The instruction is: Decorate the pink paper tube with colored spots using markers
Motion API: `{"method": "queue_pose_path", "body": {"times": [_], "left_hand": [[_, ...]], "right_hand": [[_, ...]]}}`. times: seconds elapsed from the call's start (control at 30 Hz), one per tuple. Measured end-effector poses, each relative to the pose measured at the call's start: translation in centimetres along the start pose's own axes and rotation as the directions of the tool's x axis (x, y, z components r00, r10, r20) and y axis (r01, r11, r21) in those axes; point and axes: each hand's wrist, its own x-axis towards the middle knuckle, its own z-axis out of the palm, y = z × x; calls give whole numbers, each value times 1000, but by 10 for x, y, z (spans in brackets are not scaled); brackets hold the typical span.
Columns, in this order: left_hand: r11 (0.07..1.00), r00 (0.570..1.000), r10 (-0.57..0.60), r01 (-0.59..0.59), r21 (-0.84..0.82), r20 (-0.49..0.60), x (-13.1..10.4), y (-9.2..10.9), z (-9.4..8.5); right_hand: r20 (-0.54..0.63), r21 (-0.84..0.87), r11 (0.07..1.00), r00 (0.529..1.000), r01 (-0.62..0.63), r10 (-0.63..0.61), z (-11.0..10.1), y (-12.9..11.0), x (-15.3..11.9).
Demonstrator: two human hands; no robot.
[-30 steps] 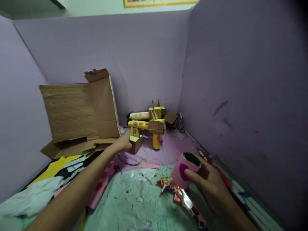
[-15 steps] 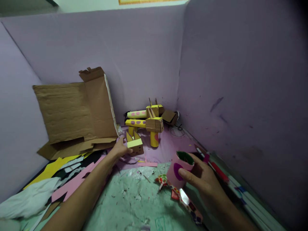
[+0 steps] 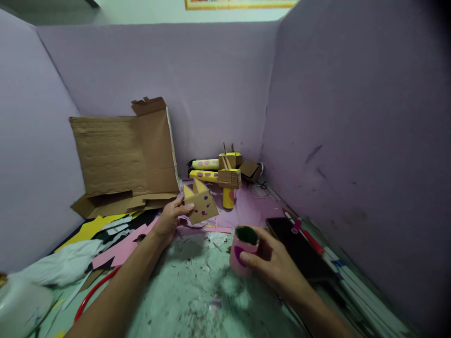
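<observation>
My left hand (image 3: 169,219) grips a small cardboard box head (image 3: 203,209) by its left side. The head has two pointed ears, pale yellow inside, and purple and blue spots on its face. It is tilted and raised above the table. In my right hand (image 3: 270,256) is a short pink tube (image 3: 236,263) with a purple spot and a dark green inside. The thumb presses on its front while the fingers wrap behind. Beyond my hands stand yellow cardboard animals (image 3: 228,179) with box heads and spotted tube bodies.
A large opened cardboard box (image 3: 123,159) leans at the back left. Pink paper (image 3: 120,246), yellow paper (image 3: 84,232) and a white cloth (image 3: 63,263) lie at left. A black flat device (image 3: 299,251) and a red marker (image 3: 313,241) lie along the right wall.
My left hand has lifted the box head off the table and turned its face toward me. My right hand has moved left with the pink tube. The patterned tool below it is out of sight.
</observation>
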Motion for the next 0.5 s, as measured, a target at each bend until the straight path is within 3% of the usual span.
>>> {"method": "queue_pose_path", "body": {"times": [0.13,0.27,0.4,0.5], "left_hand": [[974,999,52,-51,-221,-2,-45,9,0],[903,989,130,-146,-403,-68,-75,9,-3],[890,963,266,-259,-374,-35,-89,3,0],[900,954,299,-279,-336,9,-91,-3,7]], "right_hand": [[75,-48,998,997,27,-23,28,18,-7],[112,7,1000,994,14,-15,43,34,-5],[158,22,1000,987,-7,4,49,40,-3],[184,29,1000,983,-8,2,53,44,-2]]}}
